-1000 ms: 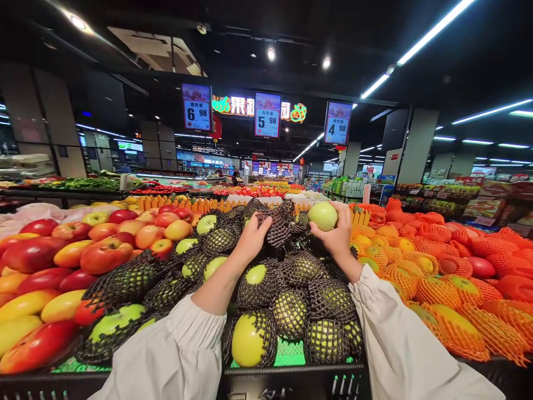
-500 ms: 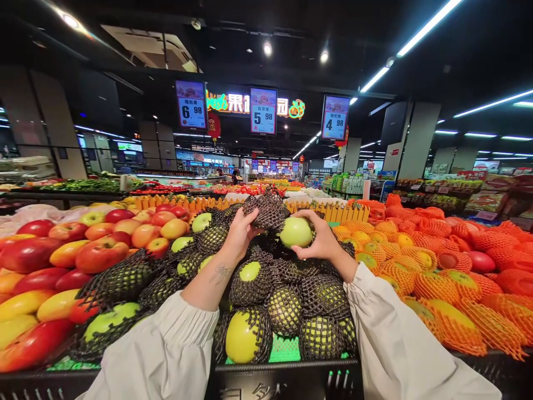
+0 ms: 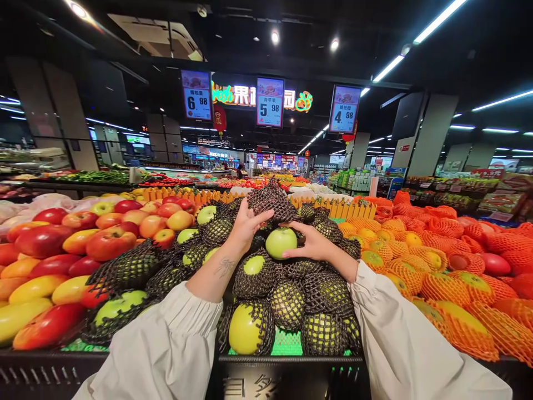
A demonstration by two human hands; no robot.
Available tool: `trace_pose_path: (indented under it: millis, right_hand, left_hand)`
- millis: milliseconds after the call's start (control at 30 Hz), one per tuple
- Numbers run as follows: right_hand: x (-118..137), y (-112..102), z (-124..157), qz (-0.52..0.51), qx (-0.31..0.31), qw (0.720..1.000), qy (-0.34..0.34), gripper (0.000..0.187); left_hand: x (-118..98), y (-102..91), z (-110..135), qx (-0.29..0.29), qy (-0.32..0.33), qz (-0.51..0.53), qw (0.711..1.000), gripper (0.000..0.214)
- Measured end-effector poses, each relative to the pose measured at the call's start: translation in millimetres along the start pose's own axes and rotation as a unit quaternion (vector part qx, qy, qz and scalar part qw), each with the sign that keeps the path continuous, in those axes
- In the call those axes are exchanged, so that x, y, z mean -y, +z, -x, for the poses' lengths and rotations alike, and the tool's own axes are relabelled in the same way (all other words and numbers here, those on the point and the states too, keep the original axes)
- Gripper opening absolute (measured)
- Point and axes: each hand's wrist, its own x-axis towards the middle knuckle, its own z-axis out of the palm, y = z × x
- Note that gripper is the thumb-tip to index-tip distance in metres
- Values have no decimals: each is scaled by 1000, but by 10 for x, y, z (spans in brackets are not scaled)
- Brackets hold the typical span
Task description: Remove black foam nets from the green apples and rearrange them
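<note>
I face a supermarket fruit stand. My left hand [image 3: 246, 223] grips an empty black foam net sleeve [image 3: 271, 202], held up just above the pile. My right hand [image 3: 310, 243] holds a bare green apple [image 3: 281, 242] from its right side, right below the sleeve's lower edge. Both hands hover over a heap of green apples in black net sleeves [image 3: 287, 303] in the middle section. White sleeves cover both my forearms.
Red and yellow apples [image 3: 62, 250] fill the left section. Fruit in orange net sleeves [image 3: 449, 272] fills the right section. A black crate edge [image 3: 287, 378] runs along the front. Price signs [image 3: 270, 103] hang overhead; more produce stands lie beyond.
My right hand has brought the green apple down and leftward from head height to just under the net sleeve. My left hand has lifted the sleeve slightly toward it.
</note>
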Motion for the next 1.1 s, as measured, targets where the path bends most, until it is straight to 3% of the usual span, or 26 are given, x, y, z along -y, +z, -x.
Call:
trace_pose_path:
  millis: [233,333,467,567,800,967,1100]
  right_hand:
    - [-43,-24,46,-42,4,998,37,76]
    - [-53,-63,56,-92,-58,992,64,74]
    - [-1,-145,47,-158,-173,971,36,48]
    - [34,-171,30,-189,-221,956,35,42]
    - [13,-114,-23,-240,-202,946,78,45]
    - [50,-142,-16,-252,-210,941,77,34]
    - [58,-150,-4,-270,-183,942,81,40]
  left_hand:
    - [-10,8,-5,36,4,-17,999,50]
    - [0,1,-1,41,12,-32,999,48]
    - [11,-11,-4,31,44,-71,996,45]
    - [10,-4,10,40,50,-94,994,44]
    - [0,22,89,147,11,-75,986,41]
    - [-11,27,94,141,-15,-48,989,42]
    - [-24,33,94,138,-10,-53,989,37]
